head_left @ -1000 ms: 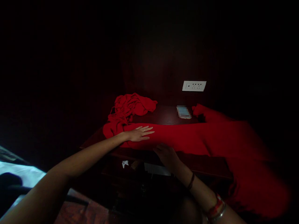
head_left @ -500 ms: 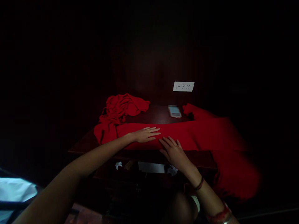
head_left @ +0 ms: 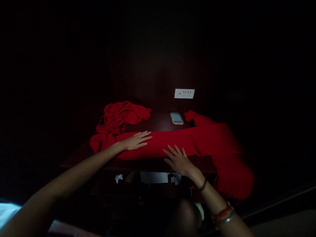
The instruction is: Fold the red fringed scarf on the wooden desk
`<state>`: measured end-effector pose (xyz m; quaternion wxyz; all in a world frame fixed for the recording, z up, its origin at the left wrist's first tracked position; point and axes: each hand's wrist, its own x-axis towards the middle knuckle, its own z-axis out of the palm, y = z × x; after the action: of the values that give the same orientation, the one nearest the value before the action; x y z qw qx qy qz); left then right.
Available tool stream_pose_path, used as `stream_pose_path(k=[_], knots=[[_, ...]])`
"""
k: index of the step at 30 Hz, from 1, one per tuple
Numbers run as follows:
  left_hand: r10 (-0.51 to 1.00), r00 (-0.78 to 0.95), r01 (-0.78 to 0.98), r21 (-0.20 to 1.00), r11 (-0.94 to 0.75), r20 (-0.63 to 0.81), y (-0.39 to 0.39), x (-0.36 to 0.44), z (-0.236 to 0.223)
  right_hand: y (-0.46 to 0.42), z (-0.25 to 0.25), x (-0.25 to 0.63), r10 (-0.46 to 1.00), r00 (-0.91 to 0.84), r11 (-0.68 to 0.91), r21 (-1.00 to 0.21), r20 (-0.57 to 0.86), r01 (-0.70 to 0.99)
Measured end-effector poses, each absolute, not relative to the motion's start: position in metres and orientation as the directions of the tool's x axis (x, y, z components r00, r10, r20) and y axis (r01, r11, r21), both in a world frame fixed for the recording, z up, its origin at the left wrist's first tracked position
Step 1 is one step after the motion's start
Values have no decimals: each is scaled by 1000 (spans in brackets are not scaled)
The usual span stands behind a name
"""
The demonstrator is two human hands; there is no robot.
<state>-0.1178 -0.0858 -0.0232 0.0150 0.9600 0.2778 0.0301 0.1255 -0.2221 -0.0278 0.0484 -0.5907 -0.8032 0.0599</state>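
Observation:
A long red scarf [head_left: 158, 144] with fringe lies folded in a flat strip along the front of a dark wooden table [head_left: 160, 124]. Its right part [head_left: 234, 174] hangs down over the table's edge. On the left half of the strip, my left hand [head_left: 136, 141] rests palm down with fingers spread. My right hand [head_left: 179, 162] is also open, at the strip's near edge, with its fingertips on the cloth. Neither hand grips anything. Behind the strip at the left sits a crumpled bunch of red cloth [head_left: 128, 113] with loose strands.
A phone [head_left: 177, 118] lies behind the strip, its screen blurred out. On the dark wall is a white socket plate [head_left: 184, 93]. Beneath the tabletop, an open compartment holds white paper [head_left: 154, 177] and crumpled tissues [head_left: 118, 178]. Deep shadow hides the sides.
The view has shifted to the right. My left hand slid right along the scarf, then back left. My right hand spread its fingers and came onto the strip's near edge.

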Motion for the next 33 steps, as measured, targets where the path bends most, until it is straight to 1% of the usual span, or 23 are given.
stream_pose_path(k=[3, 6, 9, 11, 17, 19, 22, 23, 25, 27, 29, 31, 33], knots=[[486, 874, 483, 62, -873, 27, -96, -114, -26, -209, -28, 133, 980, -190, 197, -129, 65, 972], [491, 871, 489, 68, -870, 9, -96, -120, -29, -197, -32, 143, 996, -91, 90, -121, -9, 989], [518, 856, 517, 48, -855, 9, -89, -137, -30, -192, -36, 150, 995, -86, 79, -119, -54, 990], [545, 838, 545, 13, -838, 6, -83, -153, -30, -191, -37, 152, 994, -82, 75, -112, -65, 991], [611, 792, 602, -157, -782, -6, -81, -195, -17, -184, -37, 154, 994, -58, 50, -85, -90, 995], [608, 794, 594, -195, -780, -12, -87, -198, -7, -180, -37, 156, 993, -47, 38, -80, -109, 996], [565, 824, 557, -223, -800, 28, -102, -189, 8, -174, -33, 154, 991, -35, 24, -78, -132, 997], [553, 832, 548, -225, -805, 49, -105, -183, 11, -173, -32, 152, 993, -41, 33, -79, -112, 996], [549, 832, 553, -218, -804, 84, -108, -169, 12, -176, -29, 145, 996, -84, 84, -87, -2, 993], [587, 801, 599, -189, -778, 121, -102, -155, 9, -183, -28, 133, 971, -184, 200, -97, 151, 975], [660, 742, 671, -133, -730, 122, -88, -143, 3, -193, -28, 120, 909, -326, 358, -86, 258, 930], [738, 671, 741, -60, -668, 73, -70, -133, -3, -203, -29, 108, 837, -452, 484, -34, 308, 874], [796, 605, 795, 37, -605, 27, -52, -125, -6, -209, -27, 99, 787, -525, 536, 63, 325, 842]])
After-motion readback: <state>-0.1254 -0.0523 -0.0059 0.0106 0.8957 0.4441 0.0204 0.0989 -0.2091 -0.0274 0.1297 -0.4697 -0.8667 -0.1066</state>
